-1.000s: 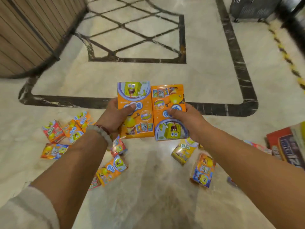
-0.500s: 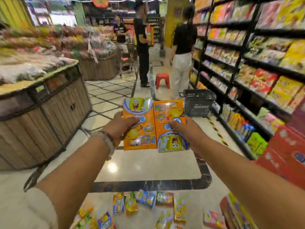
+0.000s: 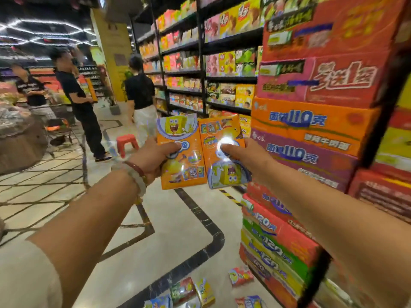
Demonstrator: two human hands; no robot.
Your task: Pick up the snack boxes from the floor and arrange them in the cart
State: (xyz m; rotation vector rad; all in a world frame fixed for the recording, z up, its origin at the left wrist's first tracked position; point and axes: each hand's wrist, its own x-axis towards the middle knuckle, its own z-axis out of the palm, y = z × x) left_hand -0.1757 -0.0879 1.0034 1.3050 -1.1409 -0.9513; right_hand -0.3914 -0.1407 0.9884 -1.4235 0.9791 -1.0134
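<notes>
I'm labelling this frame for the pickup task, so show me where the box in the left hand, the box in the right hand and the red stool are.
Left-hand box (image 3: 178, 152): head view, its orange front.
Right-hand box (image 3: 224, 134): head view, upper front.
Red stool (image 3: 126, 138): head view, its seat.

Stacked cartons (image 3: 311, 134) wall the right; floor (image 3: 178, 230) ahead seems open

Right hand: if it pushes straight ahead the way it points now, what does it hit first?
Probably nothing close. The right hand, gripping an orange snack box, points up the aisle toward the snack shelves. The stacked cartons sit just to its right, beside that line. Depth is unclear.
</notes>
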